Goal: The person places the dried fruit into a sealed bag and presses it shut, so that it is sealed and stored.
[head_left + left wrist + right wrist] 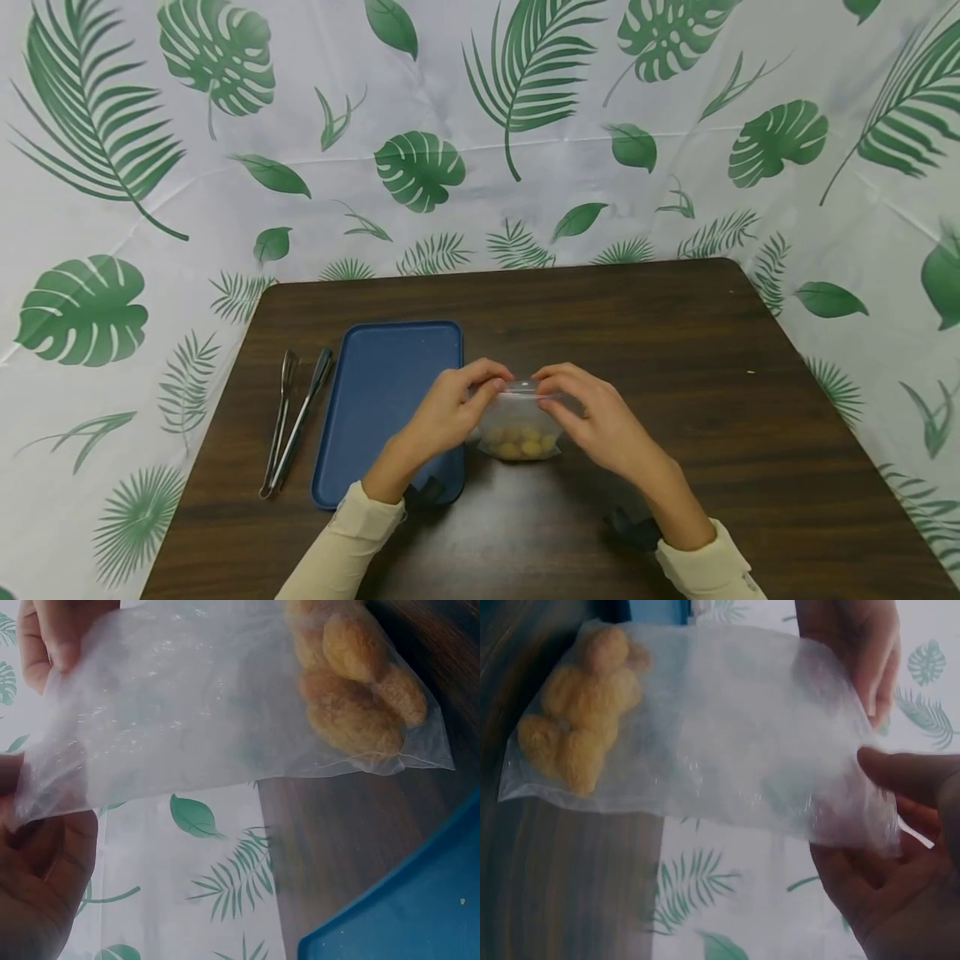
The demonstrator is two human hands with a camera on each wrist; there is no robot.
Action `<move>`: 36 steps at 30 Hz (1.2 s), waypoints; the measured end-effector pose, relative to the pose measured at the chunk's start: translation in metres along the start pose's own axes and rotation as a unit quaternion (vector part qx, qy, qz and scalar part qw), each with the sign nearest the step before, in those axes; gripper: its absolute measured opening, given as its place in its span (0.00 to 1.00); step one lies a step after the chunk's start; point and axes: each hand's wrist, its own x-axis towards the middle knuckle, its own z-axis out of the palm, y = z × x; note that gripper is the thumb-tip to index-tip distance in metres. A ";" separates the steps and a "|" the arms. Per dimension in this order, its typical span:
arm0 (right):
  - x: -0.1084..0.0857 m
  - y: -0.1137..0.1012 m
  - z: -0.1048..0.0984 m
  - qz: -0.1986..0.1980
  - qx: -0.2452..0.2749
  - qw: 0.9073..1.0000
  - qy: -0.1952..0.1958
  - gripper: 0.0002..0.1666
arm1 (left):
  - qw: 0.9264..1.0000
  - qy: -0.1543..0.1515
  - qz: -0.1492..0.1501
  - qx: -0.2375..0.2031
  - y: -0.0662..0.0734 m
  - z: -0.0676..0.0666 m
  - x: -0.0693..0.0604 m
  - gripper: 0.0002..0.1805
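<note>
A clear zip-top plastic bag (517, 412) hangs upright between both hands over the table. Several golden-brown, rounded food pieces (356, 712) lie at its bottom; their exact kind I cannot tell. My left hand (448, 408) pinches the bag's top edge at the left corner between thumb and fingers. At the right corner of that edge, my right hand (600, 417) pinches it the same way. In the right wrist view the thumb (907, 774) presses on the film near the bag's mouth, and the food pieces (585, 712) bunch at the far end.
A blue tray (375, 400) lies on the dark wooden table (675, 350), left of the bag and partly under the left forearm. Metal tongs (288, 425) lie beside the tray's left edge. Behind the table hangs a white cloth (315, 192) with green leaf prints.
</note>
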 end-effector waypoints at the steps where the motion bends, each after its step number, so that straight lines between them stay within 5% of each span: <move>1: 0.000 0.000 0.001 -0.004 -0.001 1.000 0.007 0.08 | 1.000 -0.003 -0.003 -0.003 0.000 0.000 0.000 0.10; 6: -0.001 -0.001 0.005 -0.005 -0.014 0.999 0.030 0.09 | 1.000 -0.014 -0.011 -0.017 0.000 -0.001 -0.002 0.10; 13: 0.000 -0.006 0.002 0.024 -0.065 0.997 -0.020 0.11 | 0.999 -0.026 -0.021 -0.019 0.002 -0.001 -0.003 0.10; 25: -0.001 -0.007 -0.006 0.059 0.042 0.994 -0.088 0.03 | 0.998 -0.043 -0.025 -0.024 0.005 -0.001 -0.004 0.13; 36: -0.001 -0.005 -0.007 0.058 0.082 0.995 -0.018 0.10 | 0.999 -0.033 -0.035 -0.022 0.001 -0.003 -0.007 0.15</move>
